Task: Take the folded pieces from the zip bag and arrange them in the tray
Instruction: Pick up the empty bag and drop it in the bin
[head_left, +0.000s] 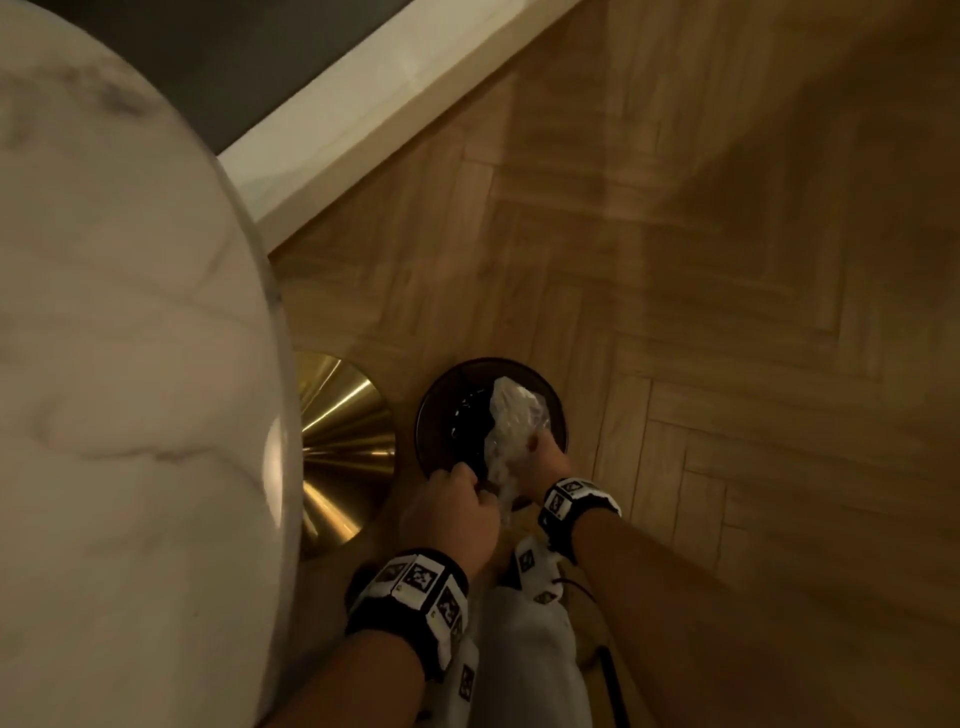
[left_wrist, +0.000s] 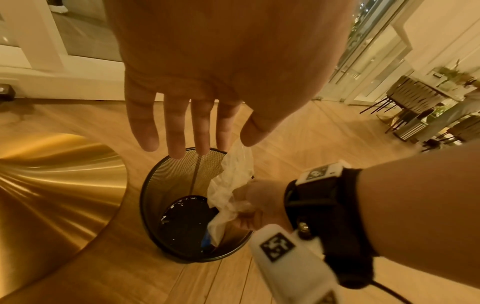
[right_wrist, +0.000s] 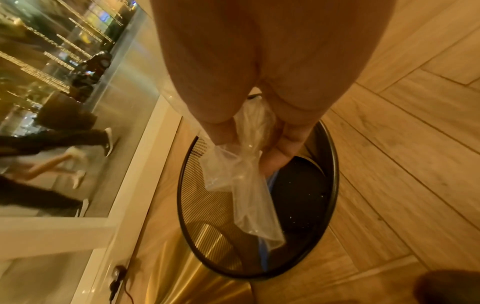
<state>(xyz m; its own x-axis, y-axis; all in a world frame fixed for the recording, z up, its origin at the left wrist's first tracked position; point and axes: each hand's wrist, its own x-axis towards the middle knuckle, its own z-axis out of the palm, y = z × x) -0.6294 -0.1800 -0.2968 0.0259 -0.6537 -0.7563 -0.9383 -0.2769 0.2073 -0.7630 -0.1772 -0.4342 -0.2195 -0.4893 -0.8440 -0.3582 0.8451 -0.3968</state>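
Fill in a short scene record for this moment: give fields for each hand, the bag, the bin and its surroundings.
Right hand: grips the crumpled clear zip bag
Left hand: fingers straight, holding nothing, above the bin
Bag position: hanging over the bin's opening
Bin: black mesh wastebasket on the wood floor
Beside bin: brass table base
Tray: not in view

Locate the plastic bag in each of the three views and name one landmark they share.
Head view: the plastic bag sits low, centre-right, above the bin, gripped by the right hand.
Left wrist view: the bag hangs right of centre, over the bin's right side.
Right wrist view: the bag dangles in the centre, below the fingers.
Shared landmark: the black mesh bin.
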